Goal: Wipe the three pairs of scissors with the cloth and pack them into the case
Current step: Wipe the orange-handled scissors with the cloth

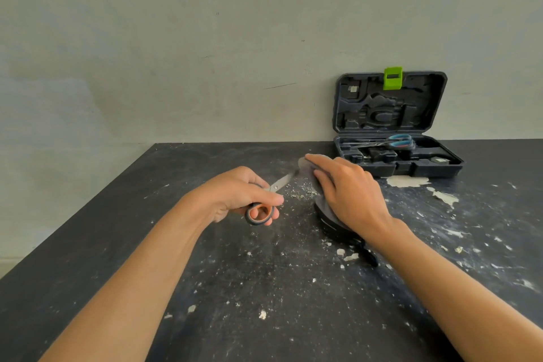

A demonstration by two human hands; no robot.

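Hands were at the centre of my view, working together over a dusty dark desk [147, 229]. My left hand [241, 194] was curled round the orange-and-grey handle of a pair of scissors [266, 200], fingers and thumb gripping the loops, with the steel blades pointing away and to the right. My right hand [349, 188] held a grey cloth [304, 166], fingers folded over it and pressing it round the blade tips, so the two hands met at the blades. Part of the cloth trailed down beneath the right wrist onto the desk.

I judged this to be the wiping step for the second pair. Beyond the right hand, well apart at the back of the desk against the wall, the dark case [411, 167] stood open with its lid upright, and blue-handled scissors [393, 142] already lay in its lower tray. I could not see a third pair anywhere.

The next move, I judged, called for drawing the cloth along the blades with care for the edges, then carrying the scissors back and right into the case.
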